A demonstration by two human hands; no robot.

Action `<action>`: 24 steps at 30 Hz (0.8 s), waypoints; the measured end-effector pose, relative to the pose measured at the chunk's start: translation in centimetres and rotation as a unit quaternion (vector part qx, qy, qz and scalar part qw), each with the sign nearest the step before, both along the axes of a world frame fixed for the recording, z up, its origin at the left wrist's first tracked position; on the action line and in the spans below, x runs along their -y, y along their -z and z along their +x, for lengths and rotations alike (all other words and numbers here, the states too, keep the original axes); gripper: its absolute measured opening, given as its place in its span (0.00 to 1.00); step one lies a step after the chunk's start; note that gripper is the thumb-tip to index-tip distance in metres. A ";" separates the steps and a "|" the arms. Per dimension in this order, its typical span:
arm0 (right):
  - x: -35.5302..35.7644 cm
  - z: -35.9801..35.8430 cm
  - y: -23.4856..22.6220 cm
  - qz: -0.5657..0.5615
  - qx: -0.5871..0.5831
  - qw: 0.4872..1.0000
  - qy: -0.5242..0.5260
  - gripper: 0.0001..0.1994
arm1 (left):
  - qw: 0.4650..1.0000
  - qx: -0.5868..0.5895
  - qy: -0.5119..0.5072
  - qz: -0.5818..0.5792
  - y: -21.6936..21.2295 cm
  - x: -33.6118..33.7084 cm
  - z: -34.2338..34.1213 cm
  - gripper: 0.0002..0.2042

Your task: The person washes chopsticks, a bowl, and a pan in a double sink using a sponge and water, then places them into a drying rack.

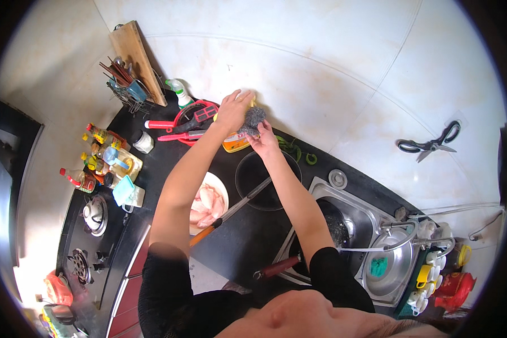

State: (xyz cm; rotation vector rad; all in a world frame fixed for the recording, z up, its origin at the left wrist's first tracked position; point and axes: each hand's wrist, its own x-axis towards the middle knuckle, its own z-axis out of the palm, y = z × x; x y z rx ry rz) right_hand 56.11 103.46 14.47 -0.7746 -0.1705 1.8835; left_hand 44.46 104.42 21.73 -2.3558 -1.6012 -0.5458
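Observation:
At the back of the counter, my left hand (235,112) is closed over the yellow top of a bottle with orange liquid (236,144). Yellow shows at the edges of that hand, but most of the top is hidden under it. My right hand (263,141) holds a grey steel wool scrubber (253,120) in its fingers, close beside the bottle top. Below my hands stands a dark round pan (259,194), with a long-handled utensil (245,200) lying across it. Between my forearms sits a white bowl (222,188) of raw chicken pieces (208,204).
A double steel sink (377,217) with a faucet lies at the right, a dark pan in its left basin. Red-handled tools (177,135), sauce bottles (98,135) and a gas stove (81,265) occupy the left. Green peppers (290,147) rest by the wall, where scissors (428,142) hang.

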 end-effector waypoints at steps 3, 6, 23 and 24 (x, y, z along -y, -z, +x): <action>-0.7 -0.2 0.3 -0.010 -0.016 1.000 0.010 0.14 | 0.999 -0.008 -0.021 -0.037 0.7 -1.5 0.2 0.25; -1.6 0.0 0.9 -0.021 -0.027 0.999 0.019 0.14 | 0.999 -0.008 -0.018 -0.033 0.1 -1.4 0.5 0.23; 8.1 12.4 -3.1 0.142 -0.073 0.987 -0.033 0.14 | 0.998 0.035 0.056 0.016 -1.4 2.0 3.4 0.26; 10.4 16.1 -1.1 0.146 -0.052 0.988 -0.002 0.14 | 0.988 0.110 0.097 -0.048 -1.9 5.0 5.9 0.25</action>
